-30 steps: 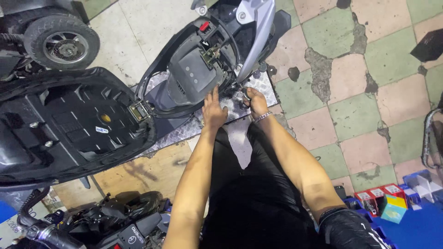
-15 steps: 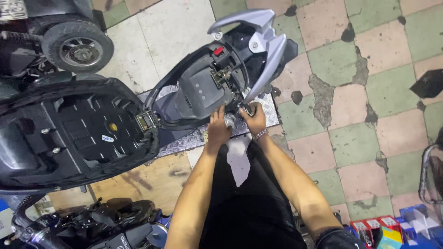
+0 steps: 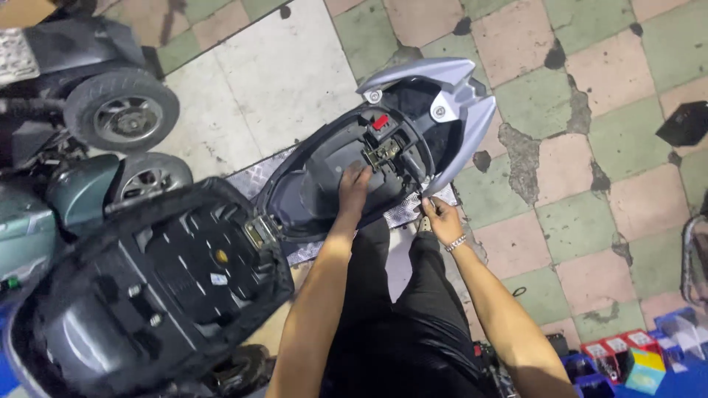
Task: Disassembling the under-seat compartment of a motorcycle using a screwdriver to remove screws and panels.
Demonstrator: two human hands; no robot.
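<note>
A scooter stands below me with its seat (image 3: 155, 295) flipped up, showing the black underside. The under-seat compartment (image 3: 332, 184) lies exposed, with a metal latch bracket (image 3: 382, 152) and a small red part at its rear end. My left hand (image 3: 354, 188) reaches into the compartment, fingers resting just short of the latch. My right hand (image 3: 441, 219), with a bracelet on the wrist, is closed on a small dark object at the edge of the grey tail panel (image 3: 472, 118); what it holds is too small to name.
Other scooters crowd the left side, one wheel (image 3: 122, 110) at upper left. A metal tread plate (image 3: 258, 177) lies under the scooter on the pink and green tiled floor (image 3: 590, 184). Small coloured boxes (image 3: 634, 361) sit at bottom right.
The view has swung so the scooter tail sits higher and farther right. My left hand moved from the compartment's edge into it, toward the latch. My right hand stayed by the tail panel's edge.
</note>
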